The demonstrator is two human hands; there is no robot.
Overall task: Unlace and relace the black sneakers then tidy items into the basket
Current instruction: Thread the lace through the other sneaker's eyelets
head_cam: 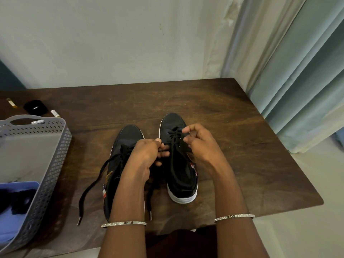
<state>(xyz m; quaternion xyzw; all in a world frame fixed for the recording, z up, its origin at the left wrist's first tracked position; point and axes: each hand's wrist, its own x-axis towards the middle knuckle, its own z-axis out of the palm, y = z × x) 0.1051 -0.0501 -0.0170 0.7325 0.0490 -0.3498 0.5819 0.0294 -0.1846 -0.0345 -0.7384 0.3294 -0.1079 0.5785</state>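
Pinch grips of the left hand and right hand close on the lace over the farther black sneaker, likely to thread its eyelets, while the nearer black sneaker sits loose-laced just beside it on the worktop.

Left sneaker: black, white sole edge, yellow-red-white side patch. Right sneaker: black, white sole, red-white patch. Laces: black, silvery tips. Table: dark brown, wood grain. Basket: grey, diamond-hole lattice; blue tub inside. Bangles: silver. Curtain: pale teal. Wall: off-white.
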